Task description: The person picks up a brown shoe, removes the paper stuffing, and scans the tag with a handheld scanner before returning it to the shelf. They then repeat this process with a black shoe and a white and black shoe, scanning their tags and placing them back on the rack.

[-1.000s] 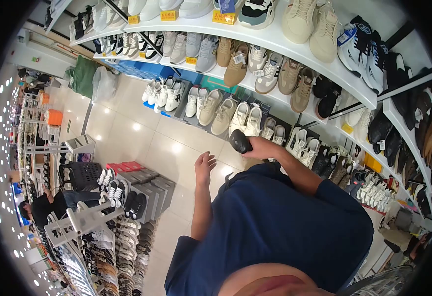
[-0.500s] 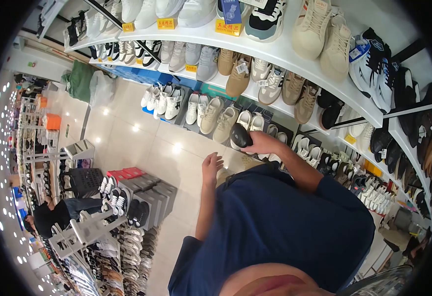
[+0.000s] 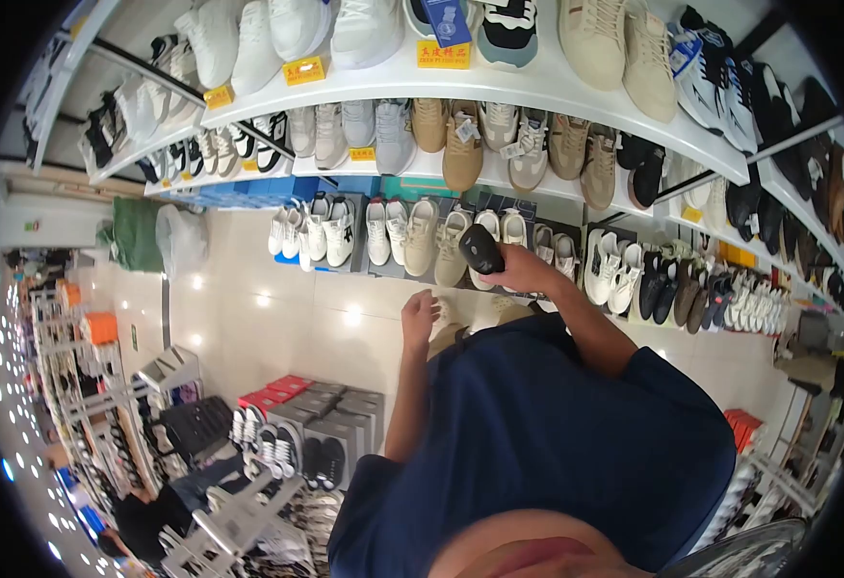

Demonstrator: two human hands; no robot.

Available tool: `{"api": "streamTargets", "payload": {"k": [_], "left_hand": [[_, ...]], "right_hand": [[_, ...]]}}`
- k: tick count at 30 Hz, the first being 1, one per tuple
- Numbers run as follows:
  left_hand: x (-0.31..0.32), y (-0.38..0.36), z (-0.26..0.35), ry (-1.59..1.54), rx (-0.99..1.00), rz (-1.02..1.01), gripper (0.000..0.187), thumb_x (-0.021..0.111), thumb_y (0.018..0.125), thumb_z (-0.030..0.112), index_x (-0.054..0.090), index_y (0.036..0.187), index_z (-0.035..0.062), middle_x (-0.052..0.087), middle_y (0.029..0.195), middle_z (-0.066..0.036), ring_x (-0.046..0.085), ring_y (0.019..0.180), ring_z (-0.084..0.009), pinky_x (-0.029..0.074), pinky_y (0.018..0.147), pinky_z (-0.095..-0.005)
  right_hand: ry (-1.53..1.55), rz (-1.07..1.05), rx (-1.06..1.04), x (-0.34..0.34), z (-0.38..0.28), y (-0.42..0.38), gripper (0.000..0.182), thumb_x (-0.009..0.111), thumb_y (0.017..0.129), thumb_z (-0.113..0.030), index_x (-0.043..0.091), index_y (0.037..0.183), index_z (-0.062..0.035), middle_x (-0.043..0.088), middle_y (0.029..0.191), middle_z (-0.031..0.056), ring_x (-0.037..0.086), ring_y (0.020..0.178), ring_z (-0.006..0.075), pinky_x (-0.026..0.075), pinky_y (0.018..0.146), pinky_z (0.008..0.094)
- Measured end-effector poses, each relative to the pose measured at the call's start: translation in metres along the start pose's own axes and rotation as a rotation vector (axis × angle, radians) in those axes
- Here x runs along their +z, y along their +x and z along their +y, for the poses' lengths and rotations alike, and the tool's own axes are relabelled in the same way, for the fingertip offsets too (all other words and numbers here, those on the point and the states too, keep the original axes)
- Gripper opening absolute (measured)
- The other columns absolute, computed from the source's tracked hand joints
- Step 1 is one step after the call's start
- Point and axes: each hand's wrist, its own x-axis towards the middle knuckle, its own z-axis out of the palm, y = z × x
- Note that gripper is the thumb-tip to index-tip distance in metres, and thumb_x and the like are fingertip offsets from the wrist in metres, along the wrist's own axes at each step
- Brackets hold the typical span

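Observation:
My right hand (image 3: 518, 272) is closed around the handle of a black handheld scanner (image 3: 480, 249). Its rounded head points toward the lower shoe row and covers part of a cream pair (image 3: 511, 229) behind it. To the left, my left hand (image 3: 420, 316) hangs in front of my body with its fingers curled in and nothing visible in them. Beige lace-up shoes (image 3: 452, 249) stand on boxes beyond both hands. White sneakers (image 3: 338, 231) sit farther left in that row.
White curved shelves (image 3: 499, 89) packed with shoes and yellow price labels cross the front. Behind on the left are stacked shoe boxes (image 3: 350, 409), a black basket (image 3: 197, 426) and a person in black (image 3: 152, 520). A green bag (image 3: 136, 234) stands by the far shelf end.
The view has turned, so the shelves sit more level and the boxes have shifted right. The scanner stays in my right hand, slightly farther right. My left hand's fingers are more curled.

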Motion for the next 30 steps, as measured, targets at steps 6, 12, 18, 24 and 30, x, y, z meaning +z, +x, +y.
{"api": "streamTargets", "payload": {"k": [6, 12, 18, 24, 30], "left_hand": [[-0.013, 0.056, 0.031, 0.137, 0.07, -0.072, 0.034, 0.057, 0.101, 0.026, 0.062, 0.121, -0.0003, 0.069, 0.101, -0.009, 0.067, 0.085, -0.0163, 0.055, 0.074, -0.0293], [0.054, 0.113, 0.054, 0.264, 0.257, -0.272, 0.03, 0.058, 0.101, 0.025, 0.065, 0.116, 0.0002, 0.067, 0.089, -0.005, 0.062, 0.074, -0.0097, 0.05, 0.064, -0.0238], [0.197, 0.139, 0.095, 0.428, 0.502, -0.35, 0.024, 0.058, 0.101, 0.021, 0.068, 0.109, 0.0009, 0.065, 0.073, -0.002, 0.058, 0.062, -0.0072, 0.046, 0.055, -0.0225], [0.329, 0.166, 0.138, 0.44, 0.638, -0.287, 0.026, 0.061, 0.094, 0.02, 0.068, 0.11, 0.0009, 0.067, 0.069, -0.011, 0.066, 0.063, -0.0208, 0.051, 0.06, -0.0345], [0.406, 0.2, 0.156, 0.743, 1.028, -0.081, 0.024, 0.059, 0.089, 0.015, 0.065, 0.107, 0.0007, 0.068, 0.092, -0.027, 0.065, 0.083, -0.046, 0.053, 0.074, -0.0542]], "right_hand": [[0.034, 0.229, -0.006, 0.011, -0.001, -0.014, 0.041, 0.076, 0.082, -0.023, 0.064, 0.115, -0.003, 0.072, 0.095, 0.0118, 0.068, 0.086, 0.0215, 0.053, 0.079, 0.035], [0.203, 0.423, 0.1, -0.012, 0.028, -0.049, 0.043, 0.076, 0.083, -0.027, 0.065, 0.116, -0.0021, 0.071, 0.096, 0.0131, 0.067, 0.086, 0.022, 0.052, 0.08, 0.0355], [0.284, 0.651, 0.073, -0.048, 0.06, -0.088, 0.033, 0.076, 0.083, -0.026, 0.065, 0.102, -0.0013, 0.068, 0.082, 0.0094, 0.063, 0.072, 0.0161, 0.051, 0.069, 0.0347], [0.363, 0.719, 0.001, -0.073, 0.103, -0.106, 0.033, 0.077, 0.083, -0.027, 0.065, 0.098, -0.0003, 0.065, 0.077, 0.0064, 0.058, 0.068, 0.0128, 0.05, 0.064, 0.0341], [0.362, 0.648, 0.046, -0.107, 0.1, -0.128, 0.037, 0.078, 0.083, -0.017, 0.064, 0.112, 0.0009, 0.07, 0.1, 0.009, 0.062, 0.091, 0.0136, 0.051, 0.084, 0.0338]]}}
